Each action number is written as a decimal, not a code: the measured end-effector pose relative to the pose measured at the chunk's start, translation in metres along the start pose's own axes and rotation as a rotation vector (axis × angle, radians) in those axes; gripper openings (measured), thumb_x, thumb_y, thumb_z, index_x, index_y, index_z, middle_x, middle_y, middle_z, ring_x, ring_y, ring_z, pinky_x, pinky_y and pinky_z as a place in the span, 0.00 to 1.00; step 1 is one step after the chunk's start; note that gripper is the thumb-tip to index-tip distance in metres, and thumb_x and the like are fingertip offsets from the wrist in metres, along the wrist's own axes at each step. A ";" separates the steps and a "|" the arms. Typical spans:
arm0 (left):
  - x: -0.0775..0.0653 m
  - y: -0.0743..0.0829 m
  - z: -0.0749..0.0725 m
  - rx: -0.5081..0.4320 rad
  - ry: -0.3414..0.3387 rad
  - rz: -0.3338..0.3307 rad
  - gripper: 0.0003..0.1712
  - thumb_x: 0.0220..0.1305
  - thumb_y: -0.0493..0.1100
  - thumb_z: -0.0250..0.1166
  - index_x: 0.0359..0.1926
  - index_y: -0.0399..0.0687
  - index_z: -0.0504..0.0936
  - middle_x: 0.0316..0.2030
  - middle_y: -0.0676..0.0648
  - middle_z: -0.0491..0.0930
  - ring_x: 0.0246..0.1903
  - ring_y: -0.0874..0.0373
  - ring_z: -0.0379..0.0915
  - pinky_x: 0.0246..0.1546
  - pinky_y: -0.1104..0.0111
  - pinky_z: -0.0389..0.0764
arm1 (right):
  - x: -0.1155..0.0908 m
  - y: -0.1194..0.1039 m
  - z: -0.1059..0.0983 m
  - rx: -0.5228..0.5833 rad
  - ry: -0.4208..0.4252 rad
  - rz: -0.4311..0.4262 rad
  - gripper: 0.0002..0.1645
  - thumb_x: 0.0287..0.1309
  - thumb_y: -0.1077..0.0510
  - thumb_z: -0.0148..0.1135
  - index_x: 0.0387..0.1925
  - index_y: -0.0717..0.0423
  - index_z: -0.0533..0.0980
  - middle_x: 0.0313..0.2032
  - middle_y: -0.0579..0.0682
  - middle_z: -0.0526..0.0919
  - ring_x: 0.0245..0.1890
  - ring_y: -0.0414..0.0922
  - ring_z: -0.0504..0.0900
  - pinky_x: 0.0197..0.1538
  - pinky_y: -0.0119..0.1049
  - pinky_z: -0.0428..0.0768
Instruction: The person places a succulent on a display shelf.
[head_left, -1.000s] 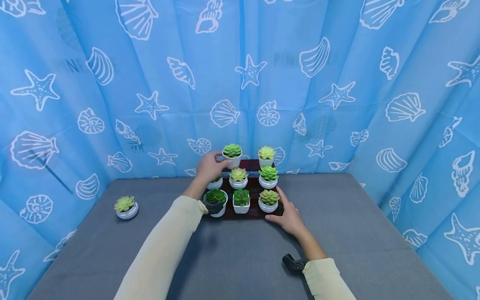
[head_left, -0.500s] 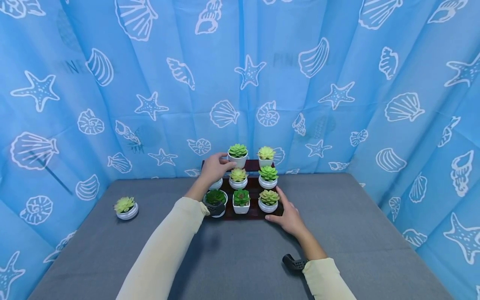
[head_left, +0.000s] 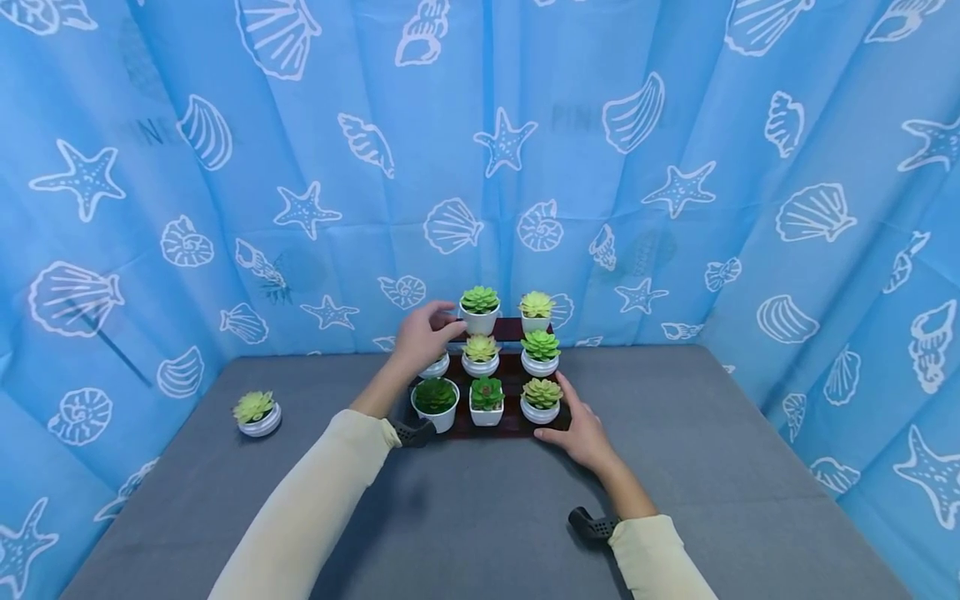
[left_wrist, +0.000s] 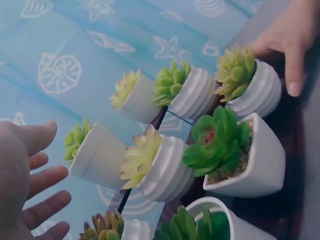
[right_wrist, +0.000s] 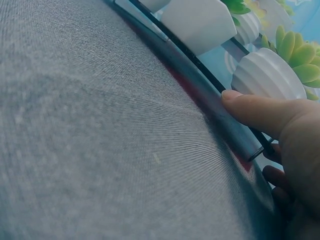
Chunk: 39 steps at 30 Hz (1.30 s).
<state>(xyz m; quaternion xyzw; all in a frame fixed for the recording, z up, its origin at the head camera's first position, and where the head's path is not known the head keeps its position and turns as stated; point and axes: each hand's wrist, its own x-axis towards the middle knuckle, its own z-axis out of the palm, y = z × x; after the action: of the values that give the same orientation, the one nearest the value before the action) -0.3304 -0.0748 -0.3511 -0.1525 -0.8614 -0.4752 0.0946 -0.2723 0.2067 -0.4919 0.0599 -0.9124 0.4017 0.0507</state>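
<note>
A dark red tiered stand [head_left: 510, 331] holds several potted succulents. On its top tier, a green succulent in a white pot [head_left: 479, 312] stands beside my left hand [head_left: 422, 339]. The left wrist view has the left hand [left_wrist: 30, 185] with fingers spread and extended, a gap between the fingertips and that white pot [left_wrist: 100, 155]. My right hand [head_left: 585, 433] grips the stand's right front end, below a succulent in a ribbed pot [head_left: 542, 401]. In the right wrist view its thumb lies on the stand's edge [right_wrist: 202, 70] and its other fingers curl round the end.
One more succulent in a white pot [head_left: 257, 414] sits alone on the grey tablecloth [head_left: 480, 517] at the left. A blue curtain [head_left: 375, 200] with shell prints hangs close behind the stand. Pots fill much of the lower tiers, near the left forearm.
The green succulent's white pot has shifted right along the top tier with my left hand. The left hand has since drawn back a little to the left. My right hand stays put.
</note>
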 end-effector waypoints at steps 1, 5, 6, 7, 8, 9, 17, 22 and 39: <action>-0.003 0.000 -0.002 -0.004 0.003 0.021 0.25 0.66 0.48 0.65 0.60 0.43 0.76 0.47 0.44 0.82 0.47 0.51 0.77 0.46 0.56 0.78 | 0.000 0.000 0.000 0.000 0.000 0.001 0.64 0.48 0.49 0.76 0.77 0.43 0.45 0.66 0.63 0.67 0.66 0.65 0.61 0.63 0.67 0.55; -0.014 -0.001 -0.008 -0.017 0.013 0.101 0.19 0.67 0.45 0.64 0.56 0.42 0.79 0.45 0.45 0.82 0.45 0.52 0.78 0.46 0.57 0.78 | 0.000 0.000 0.000 -0.001 -0.001 0.005 0.64 0.48 0.50 0.76 0.77 0.43 0.44 0.66 0.63 0.67 0.66 0.65 0.61 0.63 0.67 0.57; -0.016 -0.002 -0.010 -0.018 0.015 0.115 0.18 0.67 0.45 0.64 0.55 0.43 0.80 0.44 0.45 0.82 0.44 0.52 0.78 0.46 0.58 0.78 | 0.000 0.000 0.000 -0.001 -0.001 0.006 0.64 0.48 0.50 0.76 0.77 0.42 0.44 0.66 0.63 0.67 0.66 0.65 0.61 0.63 0.67 0.57; -0.019 -0.002 -0.011 -0.021 0.019 0.127 0.16 0.67 0.44 0.64 0.54 0.44 0.80 0.43 0.46 0.83 0.43 0.53 0.78 0.45 0.58 0.78 | 0.000 -0.001 0.000 -0.002 -0.001 0.005 0.64 0.48 0.50 0.76 0.77 0.43 0.44 0.66 0.62 0.68 0.66 0.65 0.61 0.63 0.67 0.57; -0.022 -0.003 -0.012 -0.020 0.023 0.139 0.15 0.67 0.43 0.64 0.52 0.44 0.81 0.42 0.46 0.83 0.42 0.54 0.78 0.44 0.59 0.79 | 0.000 -0.001 0.000 -0.001 -0.001 0.005 0.64 0.48 0.50 0.76 0.77 0.43 0.44 0.66 0.63 0.68 0.66 0.65 0.61 0.63 0.66 0.58; -0.025 -0.004 -0.012 -0.015 0.025 0.146 0.14 0.67 0.43 0.64 0.51 0.45 0.81 0.42 0.47 0.83 0.41 0.55 0.78 0.44 0.59 0.79 | 0.000 -0.001 0.000 -0.001 -0.001 0.006 0.64 0.48 0.50 0.76 0.77 0.43 0.44 0.66 0.63 0.68 0.66 0.65 0.61 0.63 0.66 0.58; -0.046 -0.021 -0.015 -0.042 0.049 0.168 0.10 0.67 0.41 0.64 0.46 0.43 0.83 0.39 0.49 0.83 0.37 0.57 0.78 0.39 0.61 0.80 | 0.000 0.000 -0.001 0.000 0.003 0.010 0.64 0.47 0.49 0.77 0.77 0.44 0.45 0.65 0.62 0.68 0.65 0.66 0.61 0.62 0.67 0.59; -0.060 -0.033 -0.020 -0.049 0.085 0.158 0.09 0.67 0.40 0.64 0.45 0.41 0.83 0.39 0.48 0.83 0.37 0.56 0.78 0.38 0.62 0.80 | 0.000 -0.001 0.000 -0.003 0.005 0.000 0.64 0.47 0.49 0.77 0.77 0.43 0.45 0.65 0.62 0.69 0.65 0.65 0.61 0.62 0.66 0.59; -0.111 -0.107 -0.053 0.052 0.095 0.011 0.09 0.69 0.43 0.62 0.46 0.46 0.83 0.37 0.51 0.83 0.36 0.57 0.76 0.37 0.62 0.78 | 0.000 -0.001 0.000 -0.011 0.006 -0.001 0.64 0.48 0.48 0.76 0.77 0.42 0.44 0.65 0.63 0.69 0.65 0.65 0.61 0.62 0.66 0.59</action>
<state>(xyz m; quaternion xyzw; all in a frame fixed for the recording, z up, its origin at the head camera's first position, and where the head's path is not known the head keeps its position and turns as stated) -0.2634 -0.1929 -0.4413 -0.1322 -0.8671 -0.4588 0.1417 -0.2719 0.2062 -0.4914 0.0589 -0.9143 0.3970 0.0542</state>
